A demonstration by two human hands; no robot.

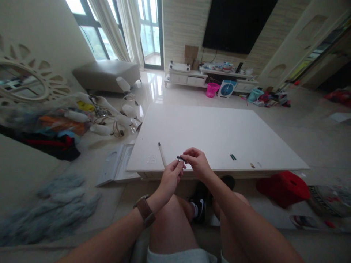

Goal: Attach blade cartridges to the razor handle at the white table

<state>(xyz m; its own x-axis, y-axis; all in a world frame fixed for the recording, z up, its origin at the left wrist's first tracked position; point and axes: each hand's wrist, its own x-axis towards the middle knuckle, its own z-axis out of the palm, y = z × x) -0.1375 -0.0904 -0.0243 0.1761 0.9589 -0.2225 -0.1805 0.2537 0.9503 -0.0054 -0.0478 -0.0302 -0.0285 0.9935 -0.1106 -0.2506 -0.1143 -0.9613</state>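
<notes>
Just above the near edge of the white table (203, 131), both hands meet around a small black bar with shiny silver parts (180, 159); its kind is too small to tell. My left hand (173, 172) pinches it from below, thumb and fingers closed. From the right, my right hand (196, 160) grips its other end between thumb and fingertips. A slim pale stick with a dark tip (161, 154) lies beside my left hand. Left of it is a small clear piece with a grid-like pattern (151, 159). Two short dark green strips (233, 157) rest to the right of my hands.
A small brownish piece (252, 165) lies near the table's front edge. On the floor are a red stool (287, 186) at right, an open white box (117, 164) and a lamp with several white shades (120, 118) at left. My knees are under the front edge.
</notes>
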